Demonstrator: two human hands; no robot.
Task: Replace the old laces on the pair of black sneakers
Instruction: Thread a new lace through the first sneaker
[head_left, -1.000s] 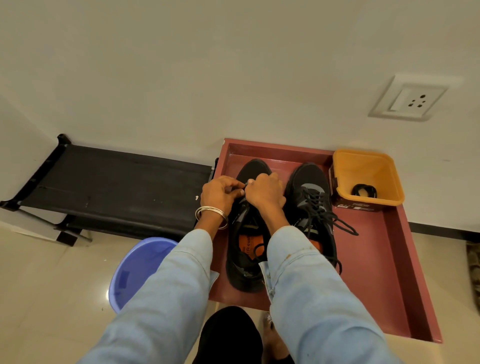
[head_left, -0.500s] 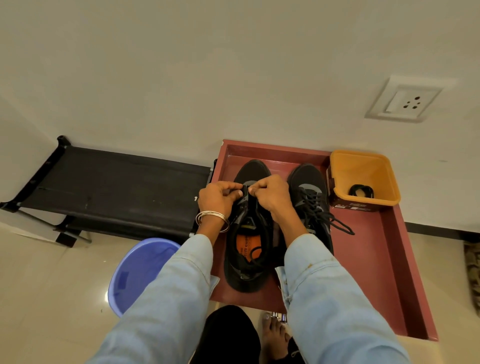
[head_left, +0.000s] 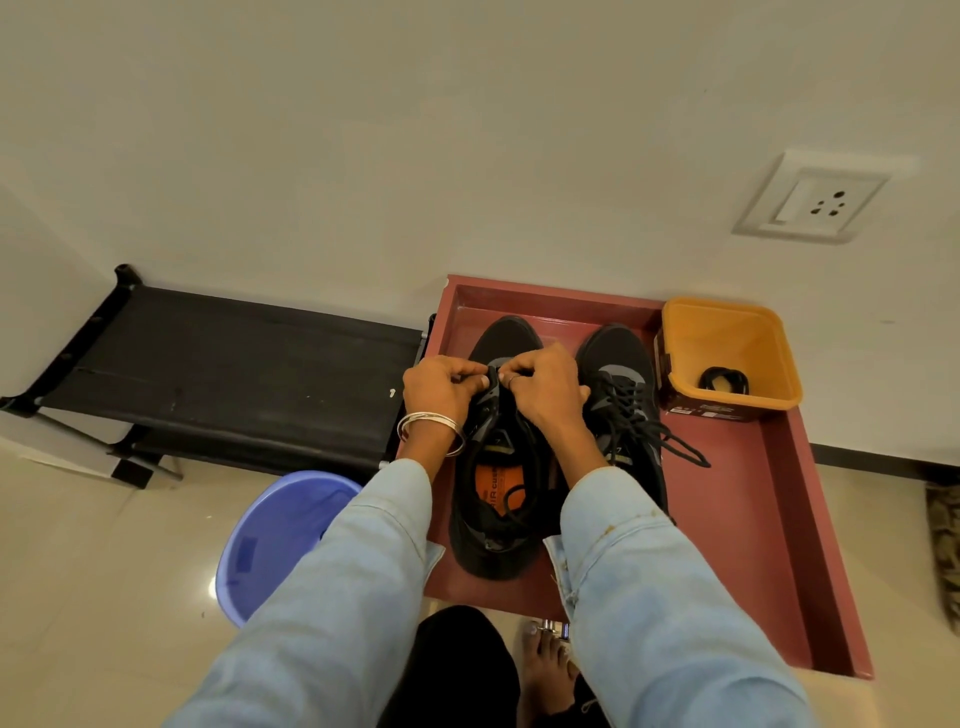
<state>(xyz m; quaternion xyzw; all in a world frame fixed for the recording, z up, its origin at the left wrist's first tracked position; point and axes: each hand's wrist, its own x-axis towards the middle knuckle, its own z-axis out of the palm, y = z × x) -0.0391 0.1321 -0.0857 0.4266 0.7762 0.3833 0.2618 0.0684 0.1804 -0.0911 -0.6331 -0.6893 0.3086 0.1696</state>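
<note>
Two black sneakers stand side by side, toes to the wall, in a red tray (head_left: 737, 519). The left sneaker (head_left: 493, 525) shows an orange insole and a loose black lace (head_left: 511, 496) trailing into its opening. My left hand (head_left: 441, 387) and my right hand (head_left: 545, 387) meet over its front eyelets, fingers pinched on the lace and upper there. The right sneaker (head_left: 623, 395) is fully laced, its lace ends trailing right over the tray. A coiled black lace (head_left: 723, 379) lies in the orange tub (head_left: 727, 332).
A black fabric rack (head_left: 223, 364) stands left of the tray against the wall. A purple plastic tub (head_left: 280, 540) sits on the tiled floor near my left sleeve. A wall socket (head_left: 813, 200) is above the orange tub. My bare foot (head_left: 545, 654) rests below the tray.
My hands have spread slightly apart over the left sneaker's front, and more of its orange insole and loose lace shows. The right sneaker has not moved.
</note>
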